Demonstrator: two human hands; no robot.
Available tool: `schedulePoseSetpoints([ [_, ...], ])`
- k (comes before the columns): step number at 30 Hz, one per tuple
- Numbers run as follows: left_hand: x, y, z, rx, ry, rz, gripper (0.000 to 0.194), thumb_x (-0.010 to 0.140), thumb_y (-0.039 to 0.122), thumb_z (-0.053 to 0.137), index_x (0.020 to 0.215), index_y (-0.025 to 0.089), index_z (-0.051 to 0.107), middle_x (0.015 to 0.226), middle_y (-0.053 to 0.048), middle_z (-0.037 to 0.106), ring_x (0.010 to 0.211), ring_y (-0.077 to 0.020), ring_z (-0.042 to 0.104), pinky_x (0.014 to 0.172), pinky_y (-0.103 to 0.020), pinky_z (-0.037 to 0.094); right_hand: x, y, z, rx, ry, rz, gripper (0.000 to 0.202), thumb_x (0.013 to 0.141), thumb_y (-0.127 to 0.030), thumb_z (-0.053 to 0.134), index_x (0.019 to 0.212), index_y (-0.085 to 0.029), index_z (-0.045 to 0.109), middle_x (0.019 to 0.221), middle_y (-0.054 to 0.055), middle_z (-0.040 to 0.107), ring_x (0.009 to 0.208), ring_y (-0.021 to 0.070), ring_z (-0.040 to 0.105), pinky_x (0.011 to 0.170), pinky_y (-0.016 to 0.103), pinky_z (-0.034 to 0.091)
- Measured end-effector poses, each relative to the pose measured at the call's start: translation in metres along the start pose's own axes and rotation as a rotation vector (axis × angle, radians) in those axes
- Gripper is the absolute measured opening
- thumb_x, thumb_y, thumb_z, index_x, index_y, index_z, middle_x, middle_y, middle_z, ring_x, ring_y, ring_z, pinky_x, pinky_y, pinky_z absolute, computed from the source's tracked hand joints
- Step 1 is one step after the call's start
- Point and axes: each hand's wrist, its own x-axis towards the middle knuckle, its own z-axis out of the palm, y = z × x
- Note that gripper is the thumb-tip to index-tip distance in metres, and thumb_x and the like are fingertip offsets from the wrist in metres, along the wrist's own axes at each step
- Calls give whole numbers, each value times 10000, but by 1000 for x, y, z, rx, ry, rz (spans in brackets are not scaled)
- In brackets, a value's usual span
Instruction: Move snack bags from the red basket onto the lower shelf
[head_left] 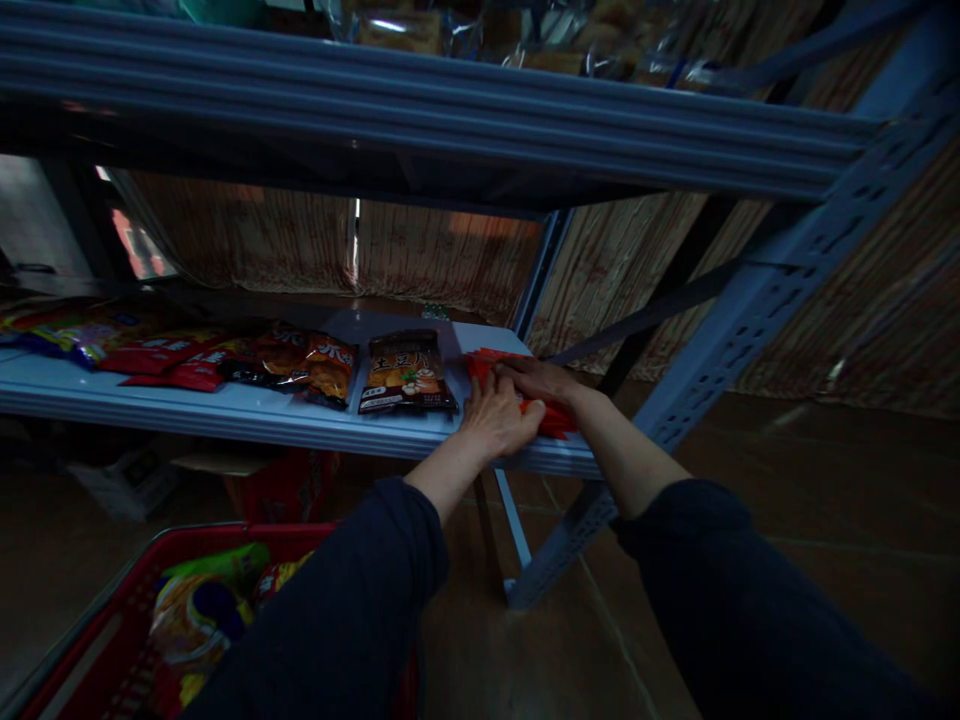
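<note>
At the right end of the shelf lies a red snack packet (pixel 556 420), partly hidden under both of my hands. My left hand (pixel 496 418) rests on its left side, fingers stretched forward and thumb apart. Just beyond it, my right hand (pixel 541 380) lies flat across the top of the packet, its fingers pointing left beside the left hand. Neither hand is closed round the packet. To the left is a brown packet of potato chips (pixel 407 372), lying face up and apart from my hands.
More black-and-orange packets (pixel 330 368) and red packets (pixel 169 352) lie along the blue metal shelf (pixel 300 418). An upper shelf beam (pixel 450 115) crosses above my hands. A slotted post (pixel 780 290) stands right. Below left is a red basket (pixel 142 550) with snack bags.
</note>
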Motion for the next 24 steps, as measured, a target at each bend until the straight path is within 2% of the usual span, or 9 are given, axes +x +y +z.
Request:
schedulePoseSetpoints([
  [5, -2, -4, 9, -27, 19, -7, 650, 814, 473, 317, 1360, 139, 206, 1468, -140, 210, 1356, -277, 121, 1071, -486, 182, -8, -3, 1, 61, 74, 37, 560, 869, -523, 207, 1252, -216, 475, 1351, 50, 469, 1249, 228, 405, 1046, 369, 294],
  [8, -1, -1, 8, -47, 55, -33, 633, 819, 458, 314, 1360, 139, 229, 1474, -141, 194, 1362, -291, 80, 1074, -488, 173, -15, -2, 1, 96, 158, 91, 540, 872, -495, 243, 1270, -195, 450, 1390, 54, 416, 1303, 232, 316, 1071, 369, 242],
  [11, 2, 3, 4, -94, 54, -123, 590, 824, 461, 306, 1326, 151, 319, 1476, -153, 180, 1353, -310, 124, 1061, -487, 202, -25, 3, 3, 137, 243, 202, 619, 849, -534, 271, 1314, -141, 380, 1395, 122, 394, 1292, 294, 321, 1049, 437, 262],
  [14, 6, 6, 1, -122, 45, -207, 586, 820, 468, 307, 1322, 169, 344, 1472, -149, 199, 1336, -305, 201, 1054, -461, 231, -33, 9, 6, 202, 256, 245, 590, 866, -525, 223, 1308, -173, 393, 1323, 106, 495, 1210, 266, 447, 998, 409, 341],
  [19, 11, 5, 1, -107, 12, -185, 615, 807, 451, 317, 1341, 146, 322, 1449, -173, 252, 1283, -301, 328, 1023, -414, 296, -39, 13, 8, 294, 224, 256, 520, 866, -505, 270, 1261, -225, 459, 1252, 67, 569, 1115, 244, 539, 948, 390, 387],
  [24, 16, 5, 4, -87, 6, -196, 595, 815, 426, 303, 1350, 166, 295, 1399, -183, 344, 1256, -316, 364, 981, -469, 321, -36, 12, 7, 339, 207, 273, 513, 865, -499, 275, 1249, -222, 475, 1259, 61, 564, 1112, 235, 543, 948, 366, 391],
])
